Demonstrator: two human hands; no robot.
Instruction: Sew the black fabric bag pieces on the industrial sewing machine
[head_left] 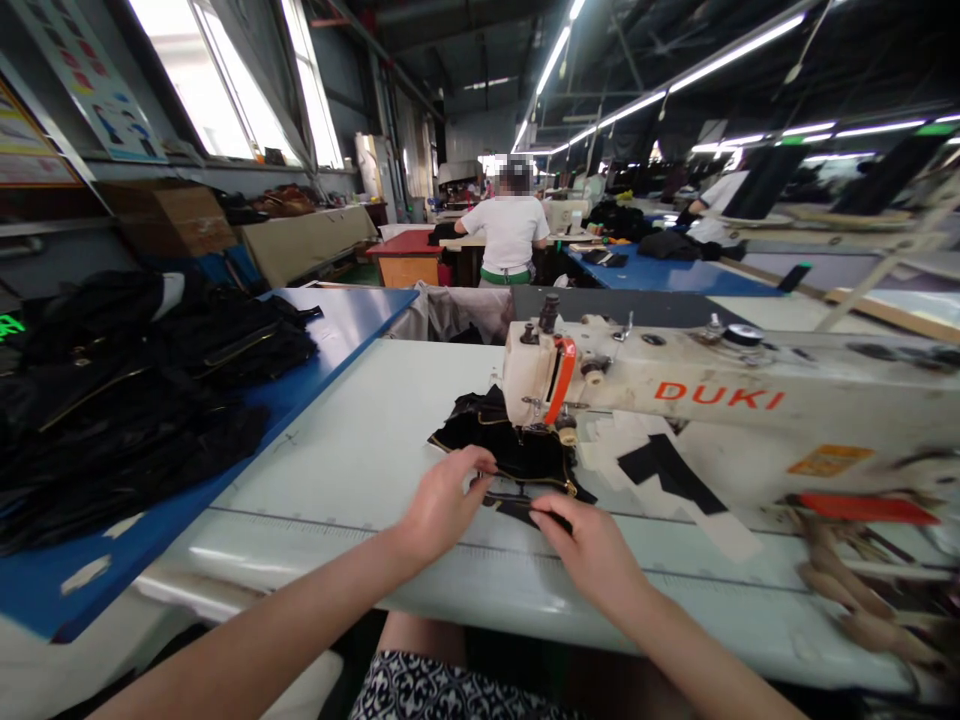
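Observation:
A black fabric piece with a gold zipper (499, 435) lies on the pale sewing table, partly under the head of the sewing machine (529, 375). My left hand (442, 505) has thumb and fingers closed on the near edge of this piece. Just to its right, my right hand (589, 545) pinches the end of a dark strip (514, 507) at the near side of the fabric. The fingertips of both hands hide part of the edges they grip. Whether the strip is joined to the zippered piece I cannot tell.
White paper pieces (724, 530) with a black strip (667, 470) lie right of the needle. Black zippered garments (127, 380) are piled on the blue table (300, 430) at left. Scissors-like handles (847, 590) show at lower right. A person in white (506, 232) sits ahead.

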